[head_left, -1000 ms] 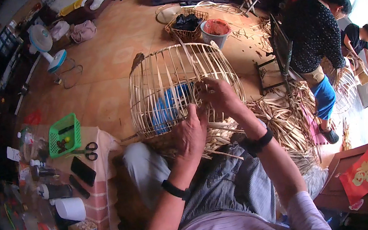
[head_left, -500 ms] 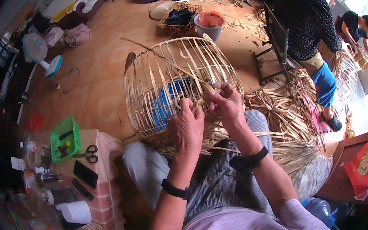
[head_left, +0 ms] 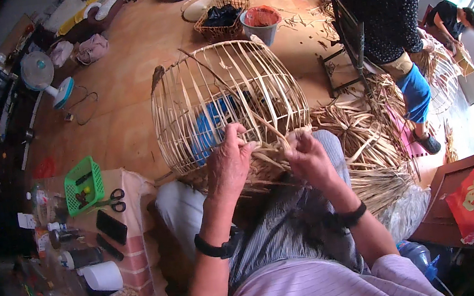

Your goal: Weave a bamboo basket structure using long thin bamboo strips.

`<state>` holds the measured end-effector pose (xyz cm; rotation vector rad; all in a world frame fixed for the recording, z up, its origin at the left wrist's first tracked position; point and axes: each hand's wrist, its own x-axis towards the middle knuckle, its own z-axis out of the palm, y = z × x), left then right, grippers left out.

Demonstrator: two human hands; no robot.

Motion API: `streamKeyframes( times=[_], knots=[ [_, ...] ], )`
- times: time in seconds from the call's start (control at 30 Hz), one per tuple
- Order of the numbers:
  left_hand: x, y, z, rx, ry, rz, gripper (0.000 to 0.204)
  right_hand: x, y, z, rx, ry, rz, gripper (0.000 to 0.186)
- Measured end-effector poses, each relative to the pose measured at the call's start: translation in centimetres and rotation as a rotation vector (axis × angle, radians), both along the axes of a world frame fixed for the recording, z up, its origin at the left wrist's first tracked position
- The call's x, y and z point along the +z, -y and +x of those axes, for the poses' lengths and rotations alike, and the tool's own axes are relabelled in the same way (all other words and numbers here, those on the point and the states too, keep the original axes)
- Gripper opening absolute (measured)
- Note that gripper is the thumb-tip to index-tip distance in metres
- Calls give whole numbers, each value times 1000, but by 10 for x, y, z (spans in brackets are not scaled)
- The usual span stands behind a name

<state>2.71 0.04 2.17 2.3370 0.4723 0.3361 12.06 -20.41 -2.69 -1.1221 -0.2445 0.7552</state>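
Note:
An open-framed cage-like basket of pale split strips (head_left: 191, 81) sits beyond my knees, a blue object (head_left: 207, 128) visible through its ribs. My left hand (head_left: 230, 161) has its fingers closed on the woven strips at the basket's near side. My right hand (head_left: 310, 159), a little right of it, pinches a long tan strip (head_left: 270, 125) that runs diagonally up across the ribs. The fingertips are partly hidden among the strips. Loose and woven strips lie beneath the basket, over my lap.
Strip heaps (head_left: 362, 136) lie right. A person in a dotted shirt (head_left: 378, 13) and another person (head_left: 443, 22) are at the right. Left: a table (head_left: 137, 234) with green tray (head_left: 82, 188), scissors (head_left: 116, 200); a fan (head_left: 37, 73). Beyond: a bucket (head_left: 261, 26), wicker basket (head_left: 220, 26).
My right hand has moved down and right, drawing the long strip diagonally over the ribs. My left hand has shifted slightly left. The view has shifted a little.

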Motion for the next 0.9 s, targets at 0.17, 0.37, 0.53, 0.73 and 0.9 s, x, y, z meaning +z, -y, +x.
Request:
streamKeyframes(
  times=[0.17,0.37,0.53,0.73,0.9],
  knots=[
    [8,-5,-6,-91,-32,11,22,15,0,0,28,-16,33,26],
    [4,-2,-6,-104,-32,93,25,32,-18,33,46,-51,-11,16],
    [3,7,-8,-90,-5,235,27,54,-32,59,151,253,-455,30],
    [0,4,-11,-92,-15,24,24,22,-10,3,293,478,-683,50],
    [0,-10,-7,-126,57,-50,19,16,9,-5,215,559,-544,56]
  ],
)
